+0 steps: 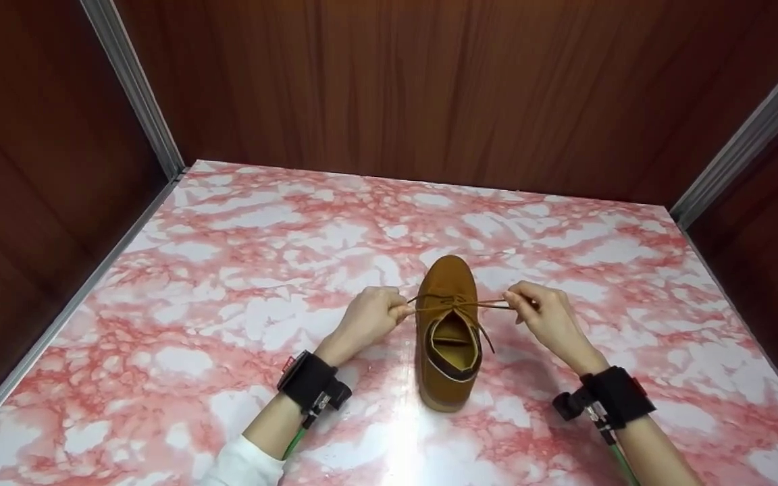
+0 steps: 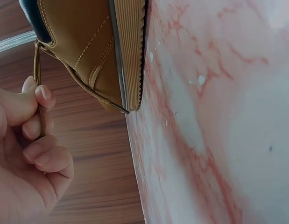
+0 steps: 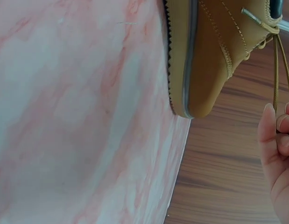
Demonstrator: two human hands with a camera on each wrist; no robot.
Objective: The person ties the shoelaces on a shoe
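A tan-brown lace-up shoe stands on its sole with its toe pointing away from me. To its left, my left hand pinches a stretch of brown lace between thumb and fingers. My right hand, on the other side, pinches a lace loop, whose two strands show in the right wrist view. The laces are drawn out sideways, meeting at a crossing over the shoe's throat. One loose lace end hangs over the right side; another tipped end lies along the left side.
The shoe stands on a red-and-white marbled tabletop. Dark wood-grain panels rise at the back and both sides, with metal corner posts between them. Each wrist wears a black strap with a small camera and green cable.
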